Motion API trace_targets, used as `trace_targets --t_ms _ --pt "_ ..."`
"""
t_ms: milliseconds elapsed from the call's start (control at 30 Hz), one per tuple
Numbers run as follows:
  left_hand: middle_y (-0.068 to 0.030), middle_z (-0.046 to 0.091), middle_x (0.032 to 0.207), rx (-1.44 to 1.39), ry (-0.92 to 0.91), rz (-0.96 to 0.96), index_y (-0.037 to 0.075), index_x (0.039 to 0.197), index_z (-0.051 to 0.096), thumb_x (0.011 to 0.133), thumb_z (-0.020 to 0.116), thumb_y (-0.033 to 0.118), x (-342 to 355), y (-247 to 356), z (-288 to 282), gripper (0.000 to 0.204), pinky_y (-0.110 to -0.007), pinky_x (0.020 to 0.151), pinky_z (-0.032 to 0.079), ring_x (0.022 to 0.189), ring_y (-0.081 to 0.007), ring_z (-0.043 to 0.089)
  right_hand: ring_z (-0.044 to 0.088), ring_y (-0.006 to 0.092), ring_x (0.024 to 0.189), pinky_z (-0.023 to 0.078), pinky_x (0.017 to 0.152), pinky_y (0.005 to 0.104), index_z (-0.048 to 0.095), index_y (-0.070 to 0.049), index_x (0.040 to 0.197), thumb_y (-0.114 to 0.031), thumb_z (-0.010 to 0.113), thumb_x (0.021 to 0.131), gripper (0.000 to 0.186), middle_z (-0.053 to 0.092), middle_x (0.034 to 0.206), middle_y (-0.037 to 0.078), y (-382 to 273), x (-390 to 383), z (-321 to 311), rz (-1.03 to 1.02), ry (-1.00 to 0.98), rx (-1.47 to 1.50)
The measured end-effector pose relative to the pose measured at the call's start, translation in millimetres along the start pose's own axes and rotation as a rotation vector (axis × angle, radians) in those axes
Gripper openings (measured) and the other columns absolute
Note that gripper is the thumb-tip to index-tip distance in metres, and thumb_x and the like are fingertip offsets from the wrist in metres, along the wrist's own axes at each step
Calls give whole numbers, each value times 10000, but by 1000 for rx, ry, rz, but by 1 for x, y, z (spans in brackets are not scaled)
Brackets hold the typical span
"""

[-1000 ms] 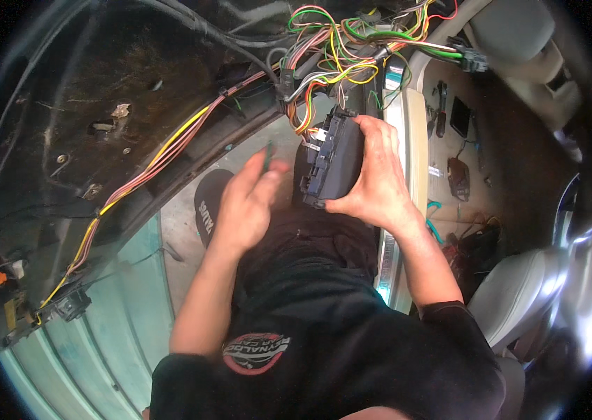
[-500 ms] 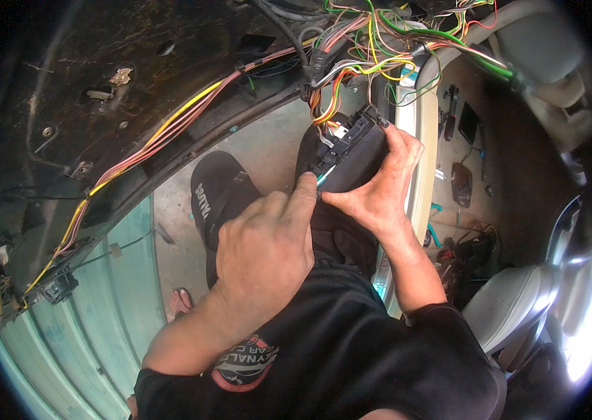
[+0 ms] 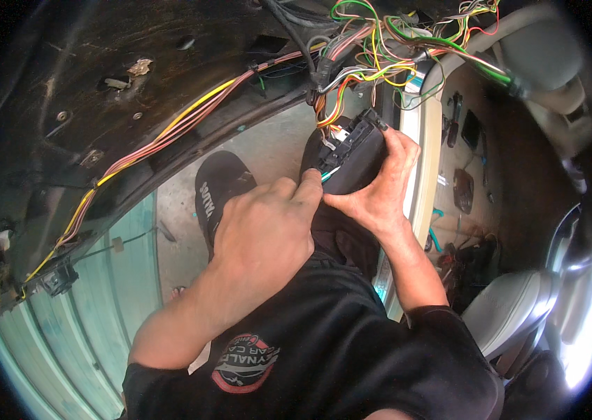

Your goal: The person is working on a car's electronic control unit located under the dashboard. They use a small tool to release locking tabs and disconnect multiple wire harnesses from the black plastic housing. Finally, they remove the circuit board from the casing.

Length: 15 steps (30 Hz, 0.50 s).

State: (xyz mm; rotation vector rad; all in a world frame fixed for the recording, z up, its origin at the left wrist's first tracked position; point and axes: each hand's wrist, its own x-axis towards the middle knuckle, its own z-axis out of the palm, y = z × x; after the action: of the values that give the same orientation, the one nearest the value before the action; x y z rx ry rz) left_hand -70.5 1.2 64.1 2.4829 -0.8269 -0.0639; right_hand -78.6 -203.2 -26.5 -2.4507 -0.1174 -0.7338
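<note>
A black plastic control module (image 3: 353, 143) rests over my thigh, with white plugs along its upper side and coloured wires leading into them. My right hand (image 3: 383, 183) grips it from the right, with a fingertip at its far end and the thumb at its near end. At the module's lower left corner, my left hand (image 3: 268, 217) is closed with the index finger stretched forward. A slim teal-and-white tool (image 3: 329, 174) shows at that fingertip, lying against the module; the rest of it is hidden by the hand.
A loose bundle of multicoloured wires (image 3: 380, 52) hangs above the module. One harness (image 3: 170, 129) runs leftward along the dark panel. Right of the pale door sill (image 3: 415, 175), pliers (image 3: 437, 231) and other tools lie on the car floor near a grey seat (image 3: 513, 308).
The view has shifted slightly, so the panel and harness sit a little farther right. Both hands keep their places at the module; the left hand has tilted slightly.
</note>
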Motion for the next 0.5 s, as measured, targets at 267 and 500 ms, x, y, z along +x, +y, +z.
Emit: trace_targets --t_ms 267,500 --pt "-224 705 877 -182 -81 -122 29 1129 668 904 646 20 13 -11 7 227 -502 693 554 781 -429 692 415 405 1261 377 1082 516 308 -45 1476 -216 966 427 1250 390 1341 214 12 -1 11 -63 42 65" --pt "-221 687 832 -160 63 -145 35 1061 639 907 649 17 10 -10 22 155 -509 689 541 791 -427 688 440 431 1237 383 1070 554 315 -25 1477 -221 973 431 1252 429 1316 223 7 -1 20 26 62 84"
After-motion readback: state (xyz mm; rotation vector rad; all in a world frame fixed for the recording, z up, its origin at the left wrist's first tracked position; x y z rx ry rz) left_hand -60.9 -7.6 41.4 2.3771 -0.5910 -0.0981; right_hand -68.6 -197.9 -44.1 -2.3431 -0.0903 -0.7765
